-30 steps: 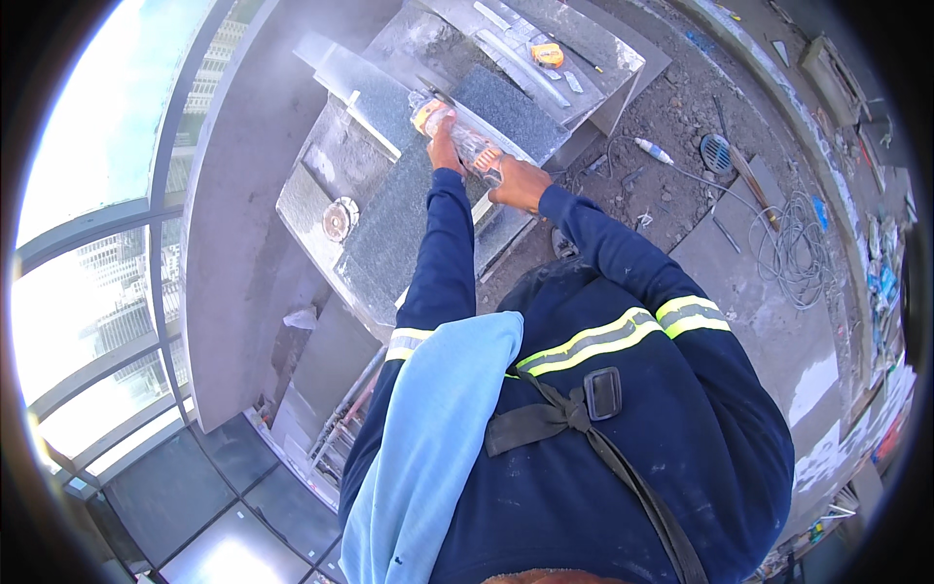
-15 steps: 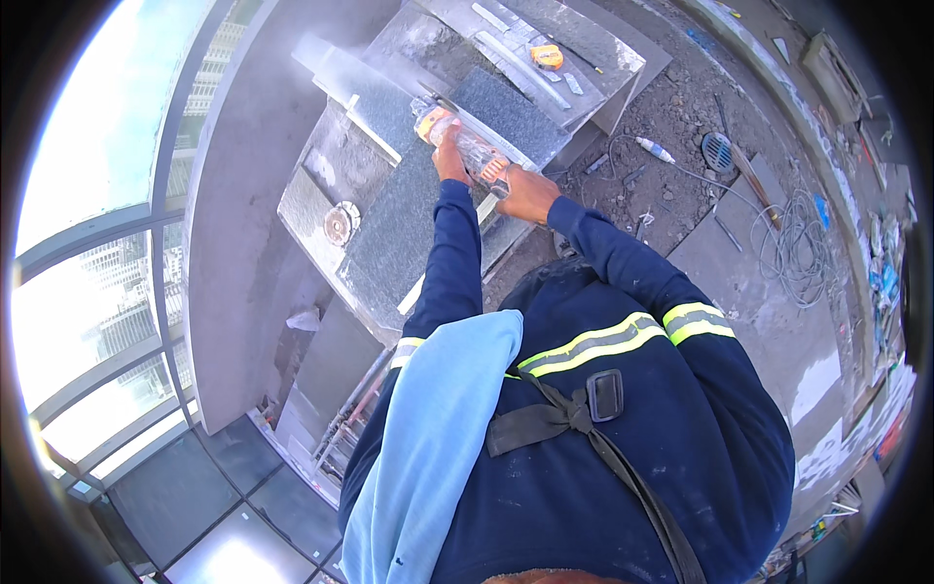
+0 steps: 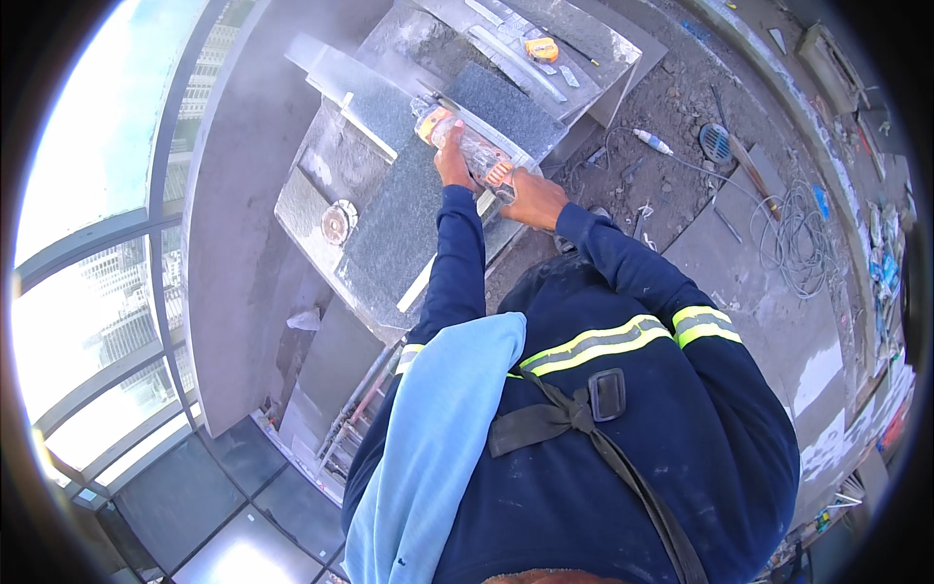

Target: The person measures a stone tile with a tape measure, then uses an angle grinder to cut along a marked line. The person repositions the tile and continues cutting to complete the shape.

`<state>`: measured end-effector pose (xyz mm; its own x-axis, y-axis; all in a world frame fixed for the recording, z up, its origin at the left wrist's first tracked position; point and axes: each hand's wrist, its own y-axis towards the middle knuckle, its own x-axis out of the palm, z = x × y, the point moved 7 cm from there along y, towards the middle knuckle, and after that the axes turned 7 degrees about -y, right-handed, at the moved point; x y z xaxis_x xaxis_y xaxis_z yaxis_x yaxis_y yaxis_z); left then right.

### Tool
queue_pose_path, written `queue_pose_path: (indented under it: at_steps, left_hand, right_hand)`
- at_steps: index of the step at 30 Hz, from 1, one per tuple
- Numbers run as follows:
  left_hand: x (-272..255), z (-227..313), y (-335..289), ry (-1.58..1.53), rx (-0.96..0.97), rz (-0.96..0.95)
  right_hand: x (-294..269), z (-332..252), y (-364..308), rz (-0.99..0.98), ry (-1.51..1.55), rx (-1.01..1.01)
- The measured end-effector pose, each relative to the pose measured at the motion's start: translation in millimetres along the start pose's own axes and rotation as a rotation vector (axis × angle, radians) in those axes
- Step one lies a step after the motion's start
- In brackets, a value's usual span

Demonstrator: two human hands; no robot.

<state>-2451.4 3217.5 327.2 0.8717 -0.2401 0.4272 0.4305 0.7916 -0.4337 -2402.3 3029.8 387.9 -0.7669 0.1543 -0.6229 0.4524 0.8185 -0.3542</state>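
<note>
Both of my hands hold an angle grinder (image 3: 479, 151) with an orange and clear-wrapped body, over a dark grey speckled stone slab (image 3: 394, 219). My left hand (image 3: 451, 162) is closed round its front part near the head. Further back, my right hand (image 3: 535, 200) grips the rear end. The grinder's head rests at or just above the slab, beside a pale straight strip (image 3: 506, 146); its disc is mostly hidden. Pale dust blows from the head toward the far left. A round cutting disc (image 3: 339, 223) lies loose on the left of the work surface.
A yellow-orange tape measure (image 3: 542, 50) and metal strips (image 3: 516, 64) lie on the far slab. To the right are a cable connector (image 3: 653, 142), a round drain cover (image 3: 716, 143), a wooden handle (image 3: 757, 183) and coiled cable (image 3: 798, 243). A low wall (image 3: 229, 224) and windows stand left.
The grinder and both hands have shifted slightly right and toward me along the slab. My grip looks the same, and dust still blows to the far left.
</note>
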Motion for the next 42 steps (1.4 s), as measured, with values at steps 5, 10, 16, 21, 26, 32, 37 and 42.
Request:
queue_pose_path:
  at_steps: [5, 10, 16, 21, 26, 32, 37, 42]
  left_hand:
    - [0.7, -3.4, 1.1, -0.017, -0.006, -0.016]
    - [-0.5, 2.1, 22.2, -0.013, 0.006, -0.029]
    - [-1.7, 8.2, 26.4, 0.015, -0.009, 0.02]
    - [3.7, 5.9, 8.9, 0.003, 0.008, -0.031]
    - [2.5, -3.1, -6.4, 0.005, 0.0, -0.012]
    - [1.5, 0.7, 11.0, 0.015, -0.002, -0.024]
    - [-0.7, 5.9, 22.6, 0.043, -0.011, -0.011]
    - [2.7, 4.3, 11.1, 0.011, -0.013, -0.023]
  right_hand:
    - [-0.4, 1.5, 0.8, -0.021, 0.028, 0.049]
    - [-0.5, -4.0, 17.1, -0.006, 0.039, 0.002]
    - [6.5, -2.4, 34.5, -0.061, 0.039, 0.022]
    - [-1.3, -5.0, 10.1, 0.04, -0.007, 0.038]
    - [-9.0, -5.5, -12.4, -0.083, 0.05, 0.089]
    - [-4.6, -6.9, 7.5, 0.009, 0.03, 0.013]
    - [6.7, -1.0, 27.7, -0.043, 0.063, 0.027]
    - [3.6, -2.0, 16.2, -0.027, 0.021, 0.056]
